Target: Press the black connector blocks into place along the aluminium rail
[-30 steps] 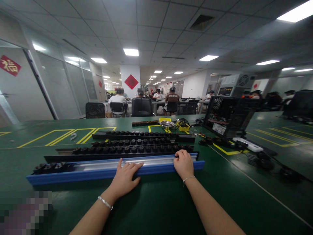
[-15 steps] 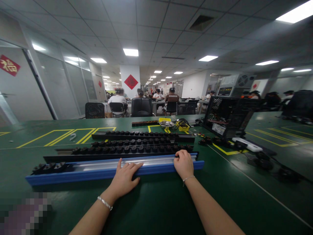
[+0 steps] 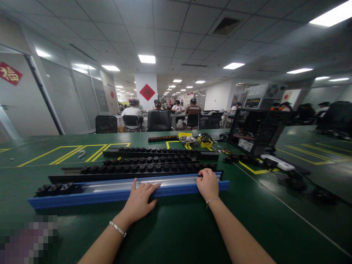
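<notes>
A long blue rail (image 3: pixel 90 199) with a silvery inner channel lies across the green table in front of me. Three black socket modules (image 3: pixel 55 188) sit in its left end. My left hand (image 3: pixel 140 201) rests on the rail's near wall, fingers spread, palm down. Toward the right end, my right hand (image 3: pixel 208 184) is closed at the channel with its fingers curled inward. A bit of something dark shows at those fingertips, mostly hidden by the hand.
Behind the blue rail lie several black rails (image 3: pixel 162 152) holding rows of round black modules. An open computer case (image 3: pixel 254 132) stands at the back right, near a white power strip (image 3: pixel 277 162) and cables. A metal dish (image 3: pixel 187 139) sits farther back. People are seated at distant tables.
My right hand has shifted very slightly to the right along the rail. The left hand keeps its place, and the rails lie as before.
</notes>
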`<state>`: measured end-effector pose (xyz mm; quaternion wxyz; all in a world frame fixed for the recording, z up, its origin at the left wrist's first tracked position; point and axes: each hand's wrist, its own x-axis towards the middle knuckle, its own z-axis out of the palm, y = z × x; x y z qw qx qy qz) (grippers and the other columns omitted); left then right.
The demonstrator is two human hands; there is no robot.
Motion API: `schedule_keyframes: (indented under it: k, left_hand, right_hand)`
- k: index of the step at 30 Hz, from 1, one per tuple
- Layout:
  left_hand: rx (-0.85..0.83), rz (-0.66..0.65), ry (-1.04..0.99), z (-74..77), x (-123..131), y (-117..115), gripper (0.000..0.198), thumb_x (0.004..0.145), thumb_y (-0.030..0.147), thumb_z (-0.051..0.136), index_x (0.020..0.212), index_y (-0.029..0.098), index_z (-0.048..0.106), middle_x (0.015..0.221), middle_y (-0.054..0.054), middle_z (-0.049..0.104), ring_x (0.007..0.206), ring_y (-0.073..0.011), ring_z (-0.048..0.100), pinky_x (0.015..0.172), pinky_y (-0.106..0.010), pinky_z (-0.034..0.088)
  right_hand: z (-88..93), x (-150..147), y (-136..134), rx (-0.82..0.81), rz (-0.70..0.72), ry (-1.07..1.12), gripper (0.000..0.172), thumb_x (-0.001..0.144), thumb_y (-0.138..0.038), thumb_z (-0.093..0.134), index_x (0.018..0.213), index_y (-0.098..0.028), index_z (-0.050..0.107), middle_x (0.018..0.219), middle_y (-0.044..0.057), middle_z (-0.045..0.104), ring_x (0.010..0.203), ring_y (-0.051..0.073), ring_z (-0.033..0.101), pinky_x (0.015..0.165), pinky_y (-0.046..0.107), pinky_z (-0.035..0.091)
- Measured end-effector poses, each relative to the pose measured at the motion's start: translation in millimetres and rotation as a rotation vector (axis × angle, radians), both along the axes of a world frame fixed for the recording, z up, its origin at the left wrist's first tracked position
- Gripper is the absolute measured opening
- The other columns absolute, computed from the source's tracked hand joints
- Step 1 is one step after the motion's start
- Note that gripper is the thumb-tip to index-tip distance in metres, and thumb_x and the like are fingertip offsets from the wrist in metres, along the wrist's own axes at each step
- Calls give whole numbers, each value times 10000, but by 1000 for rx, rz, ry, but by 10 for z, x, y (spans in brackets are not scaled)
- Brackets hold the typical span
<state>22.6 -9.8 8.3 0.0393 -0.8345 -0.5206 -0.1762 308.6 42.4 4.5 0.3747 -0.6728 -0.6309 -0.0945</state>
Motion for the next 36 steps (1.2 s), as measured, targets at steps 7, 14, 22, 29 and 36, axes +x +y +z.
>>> schedule_keyframes:
  k: [7, 14, 22, 29, 36]
  left_hand:
    - [6, -10, -9, -11, -8, 8, 550, 757, 309, 524, 1292, 352, 405, 1104, -1, 601, 1043, -213, 522, 1070, -576, -42]
    - [-1, -10, -10, 2, -9, 6, 550, 758, 308, 519, 1293, 357, 401, 1102, 10, 606, 1048, -214, 522, 1065, -583, -69]
    - [6, -10, 1, -6, -2, 10, 550, 751, 302, 522, 1287, 352, 408, 1091, 2, 610, 1042, -214, 524, 1068, -578, -35]
    - [-2, -14, -11, -14, -11, 16, 556, 751, 304, 526, 1291, 354, 403, 1091, 1, 610, 1041, -216, 523, 1068, -576, -47]
    - [7, -13, -10, -22, -16, 16, 546, 758, 312, 515, 1291, 355, 402, 1097, 1, 607, 1039, -215, 524, 1069, -578, -44]
  right_hand:
    - [4, 23, -2, -3, -14, 10, 196, 683, -94, 440, 753, -188, 598, 900, 69, 551, 873, 196, 477, 777, 304, 366]
    - [-8, 84, -9, 14, -40, -7, 247, 691, -119, 448, 880, -174, 597, 1015, 85, 549, 934, 202, 495, 804, 303, 366]
    - [39, 209, -27, -117, -119, -20, 275, 711, -250, 494, 950, -177, 610, 959, 86, 616, 915, 226, 521, 818, 330, 360]
    - [59, 270, -7, -131, -139, -20, 237, 712, -237, 474, 898, -173, 605, 908, 78, 638, 876, 219, 548, 819, 328, 352]
    - [52, 288, 3, -134, -147, -17, 224, 704, -249, 480, 880, -177, 598, 898, 73, 642, 880, 220, 550, 818, 329, 349]
